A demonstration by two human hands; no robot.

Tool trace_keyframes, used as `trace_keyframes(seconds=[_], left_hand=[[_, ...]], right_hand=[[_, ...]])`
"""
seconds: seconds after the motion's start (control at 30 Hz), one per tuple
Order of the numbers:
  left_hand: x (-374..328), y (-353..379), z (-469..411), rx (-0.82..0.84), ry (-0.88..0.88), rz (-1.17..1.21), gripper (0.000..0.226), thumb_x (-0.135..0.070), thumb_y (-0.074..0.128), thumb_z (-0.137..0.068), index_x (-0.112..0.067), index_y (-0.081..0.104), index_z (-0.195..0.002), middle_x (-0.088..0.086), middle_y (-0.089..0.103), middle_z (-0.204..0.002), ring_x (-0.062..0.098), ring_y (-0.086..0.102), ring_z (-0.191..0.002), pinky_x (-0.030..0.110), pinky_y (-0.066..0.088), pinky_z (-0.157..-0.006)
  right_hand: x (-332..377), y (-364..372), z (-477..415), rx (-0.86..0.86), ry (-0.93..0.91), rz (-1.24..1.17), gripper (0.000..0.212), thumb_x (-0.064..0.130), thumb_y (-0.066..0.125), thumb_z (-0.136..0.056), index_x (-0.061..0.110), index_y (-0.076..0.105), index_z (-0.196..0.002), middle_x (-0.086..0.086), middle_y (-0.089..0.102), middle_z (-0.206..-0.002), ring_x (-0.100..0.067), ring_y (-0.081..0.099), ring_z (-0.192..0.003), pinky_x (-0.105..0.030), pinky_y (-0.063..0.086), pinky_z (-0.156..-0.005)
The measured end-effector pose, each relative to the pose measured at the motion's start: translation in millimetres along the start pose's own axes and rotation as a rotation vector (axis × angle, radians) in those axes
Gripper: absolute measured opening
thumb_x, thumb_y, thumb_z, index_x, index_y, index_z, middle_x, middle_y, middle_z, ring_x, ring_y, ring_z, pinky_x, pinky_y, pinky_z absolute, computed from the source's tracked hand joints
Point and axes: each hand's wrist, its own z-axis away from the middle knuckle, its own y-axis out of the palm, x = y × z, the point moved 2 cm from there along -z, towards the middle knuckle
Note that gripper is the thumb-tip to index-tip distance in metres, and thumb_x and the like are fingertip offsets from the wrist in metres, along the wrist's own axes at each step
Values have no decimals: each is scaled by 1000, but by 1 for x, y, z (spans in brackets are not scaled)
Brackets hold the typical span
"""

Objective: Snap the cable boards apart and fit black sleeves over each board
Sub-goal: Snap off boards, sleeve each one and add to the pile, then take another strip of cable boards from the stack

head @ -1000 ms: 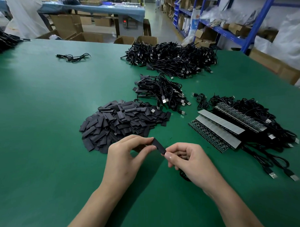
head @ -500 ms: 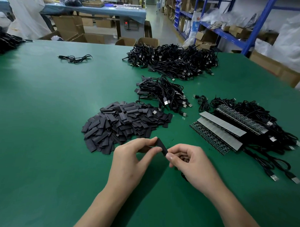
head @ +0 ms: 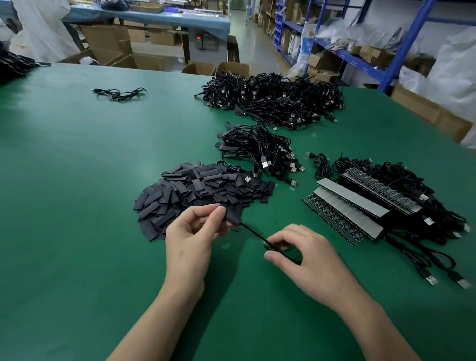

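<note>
Nearest my camera, two bare forearms reach out over the green desk (head: 69, 201). My left hand (head: 194, 233) pinches a black sleeve (head: 233, 216) between thumb and forefinger and holds it just above the desk. From the sleeve's near end a thin black cable (head: 254, 233) runs down and to the right into my right hand (head: 307, 261), whose curled thumb and forefinger grip it. Whatever sits inside the sleeve is hidden from me.

Just behind the left hand lies a pile of loose sleeves (head: 204, 190), flat and dark, spread across the desk. To the right, level with that pile, unbroken board strips (head: 346, 208) lie side by side, some showing a pale grey face, on top of a tangle of wired cables (head: 409, 191) whose USB plugs trail toward the near edge.

Further back, between the pile and the far heap, sits a small bundle of cables (head: 259, 151). Beyond it a large heap of cables (head: 274, 100) lies close to the desk's far edge, and a lone cable (head: 121, 94) lies well apart to the left. Past the desk stand open cartons (head: 122, 49) and blue shelving (head: 398, 37).
</note>
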Motion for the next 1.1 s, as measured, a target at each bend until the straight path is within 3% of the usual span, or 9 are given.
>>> trace_keyframes(seconds=[0.2,0.33,0.43,0.5,0.57,0.77,0.93,1.0,1.1], left_hand=[[-4,1,-2,-22,22,45,13,-16,69,-97,-11,71,-109,6,80,-93,20,78,-85,22,59,-74],[-4,4,-3,-17,20,14,14,-18,65,-100,-15,67,-113,0,80,-98,20,78,-89,21,59,-75],[-2,7,0,68,47,-76,11,-20,63,-101,-17,70,-109,-1,80,-96,17,77,-90,20,58,-77],[-1,8,3,117,70,-140,12,-24,63,-100,-18,72,-107,-2,80,-96,16,77,-91,21,59,-81],[0,8,3,149,82,-188,14,-27,64,-100,-19,72,-106,-3,80,-97,14,76,-92,24,59,-86],[-1,10,6,204,97,-261,15,-26,62,-100,-18,73,-104,-5,80,-95,11,76,-91,26,58,-87],[0,13,9,267,130,-357,15,-26,61,-102,-18,73,-101,-6,79,-93,10,76,-87,28,59,-85],[0,15,11,283,138,-390,16,-27,61,-102,-17,73,-102,-6,79,-93,11,76,-87,33,60,-87],[1,16,16,314,133,-438,17,-28,61,-102,-17,73,-101,-6,79,-92,12,76,-87,40,60,-90]], right_hand=[[10,-8,-14,-142,24,-30,8,33,68,-97,29,72,-91,19,68,-81,-1,68,-76,-29,57,-70],[30,-44,-69,-294,-5,47,9,28,68,-99,25,75,-96,23,58,-63,3,60,-54,-11,43,-53],[50,-75,-142,-313,2,89,22,30,64,-102,15,75,-114,8,71,-86,-13,69,-74,-32,58,-70],[62,-89,-180,-241,54,183,42,38,61,-103,14,63,-138,-5,70,-121,-23,66,-107,-43,55,-96],[65,-93,-195,-184,80,249,54,43,60,-103,16,52,-148,-8,59,-139,-27,58,-123,-46,49,-104],[26,-96,-136,-106,117,479,28,37,65,-99,20,69,-121,-4,65,-119,-22,61,-110,-48,51,-102],[-32,-138,-83,-114,383,641,30,44,66,-97,18,74,-110,-3,72,-103,-22,61,-88,-33,49,-79],[-49,-149,-71,-34,507,715,41,51,66,-96,14,74,-111,-6,72,-107,-27,65,-95,-34,52,-74],[-65,-156,-62,26,559,734,47,51,67,-95,13,69,-123,-8,69,-121,-31,64,-111,-39,55,-81]])
